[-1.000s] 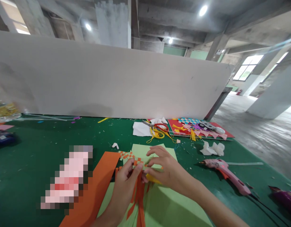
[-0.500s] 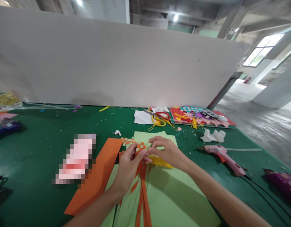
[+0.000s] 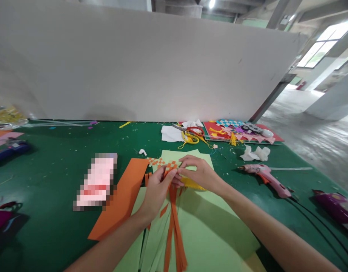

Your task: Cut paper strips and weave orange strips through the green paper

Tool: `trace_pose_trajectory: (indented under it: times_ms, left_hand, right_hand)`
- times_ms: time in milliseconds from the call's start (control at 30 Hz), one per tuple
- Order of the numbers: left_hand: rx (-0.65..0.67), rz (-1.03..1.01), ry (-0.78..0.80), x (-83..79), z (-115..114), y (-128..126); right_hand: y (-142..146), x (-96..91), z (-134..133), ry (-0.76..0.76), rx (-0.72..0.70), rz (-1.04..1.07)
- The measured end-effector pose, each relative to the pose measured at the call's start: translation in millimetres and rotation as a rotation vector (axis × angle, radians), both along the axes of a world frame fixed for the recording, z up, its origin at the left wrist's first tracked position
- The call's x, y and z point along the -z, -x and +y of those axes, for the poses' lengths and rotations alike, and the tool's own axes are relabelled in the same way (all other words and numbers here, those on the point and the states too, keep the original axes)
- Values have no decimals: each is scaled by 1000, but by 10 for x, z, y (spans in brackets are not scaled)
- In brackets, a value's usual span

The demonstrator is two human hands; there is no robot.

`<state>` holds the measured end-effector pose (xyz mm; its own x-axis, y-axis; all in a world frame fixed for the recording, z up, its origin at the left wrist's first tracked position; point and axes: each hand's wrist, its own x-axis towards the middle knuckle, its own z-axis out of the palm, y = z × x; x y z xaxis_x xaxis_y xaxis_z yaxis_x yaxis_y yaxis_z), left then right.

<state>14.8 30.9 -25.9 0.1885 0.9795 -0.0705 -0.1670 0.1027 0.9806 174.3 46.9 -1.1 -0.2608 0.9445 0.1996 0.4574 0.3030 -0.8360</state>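
Both hands are together over the light green paper sheets (image 3: 216, 226). My left hand (image 3: 158, 190) is closed, its thumb and fingers pinching a small orange-and-green checkered woven paper piece (image 3: 171, 165). At the piece's right edge, my right hand (image 3: 200, 172) has thumb and forefinger pinched together; the exact contact is partly hidden by the fingers. Long orange paper strips (image 3: 176, 238) hang below the hands across the green paper. Another checkered woven piece (image 3: 155, 161) lies just beyond the left hand. A yellow toothed-edge item (image 3: 195, 184) rests under the right hand.
An orange sheet (image 3: 120, 200) and a blurred pink-white item (image 3: 97, 181) lie left. Scissors (image 3: 195, 131) lie at the back beside a red board (image 3: 210, 126). A pink glue gun (image 3: 273, 179) with its cord sits right, near crumpled tissue (image 3: 254, 153). A white panel (image 3: 151, 68) stands behind.
The camera view has tilted down slightly, so the scene sits higher in the picture. Both hands keep their pinch at the woven paper, with only small finger shifts.
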Motion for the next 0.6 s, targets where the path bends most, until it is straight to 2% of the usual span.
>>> trace_pose_trajectory:
  times_ms: [167,333,600]
  left_hand:
    - [67,2,53,36,0,-3]
    - [110,24,68,22,-31,-4]
    - [127,27,66,1,-56,9]
  right_hand:
    - [12,-3,-10,61,7,81]
    - [8,-6,-12,30,-21,125]
    - [5,-6,10,8,16,28]
